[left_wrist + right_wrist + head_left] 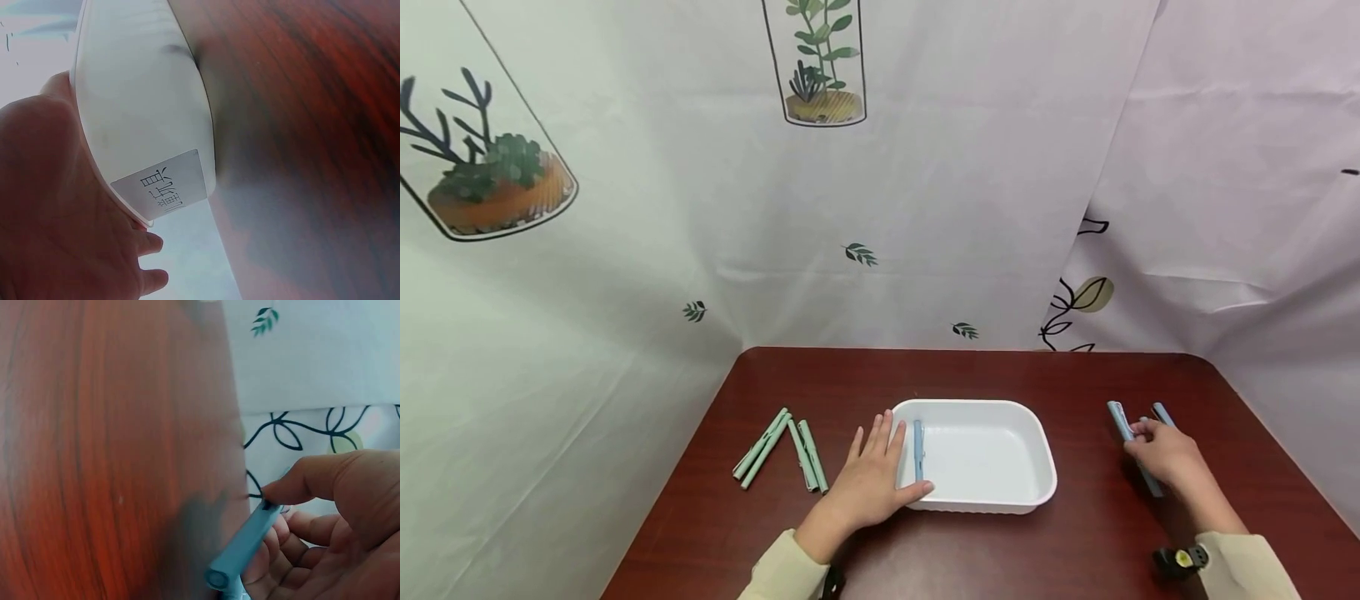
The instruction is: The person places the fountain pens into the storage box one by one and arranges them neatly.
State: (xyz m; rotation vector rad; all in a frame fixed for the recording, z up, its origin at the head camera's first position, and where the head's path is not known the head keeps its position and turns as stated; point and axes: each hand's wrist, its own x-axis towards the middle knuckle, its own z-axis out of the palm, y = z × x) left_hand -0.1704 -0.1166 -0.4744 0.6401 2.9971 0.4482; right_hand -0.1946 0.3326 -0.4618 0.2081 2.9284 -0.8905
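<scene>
The pen (1118, 418) is on the right side of the table (1037, 560), pinched between the thumb and fingers of the right hand (1168, 454). Its visible far end sticks out beyond the fingertips; its long axis slants from far left to near right. A blue length also shows on the near side of the hand, but whether it is the same pen or one beneath cannot be told. A second blue pen (1162, 413) pokes out just beyond the knuckles.

The tray (988, 454) lies left of the right hand, well apart from it, its long side running across the table. In it, a blue pen (918, 450) lies along the left end, pointing away from the person, so the pinched pen is turned at an angle to it.

The left hand (861, 487) is nearer the tray: fingers straight and spread at its left end, thumb over the near rim. The right forearm reaches in from the near right. Four green pens (767, 457) lie left of the left hand.
</scene>
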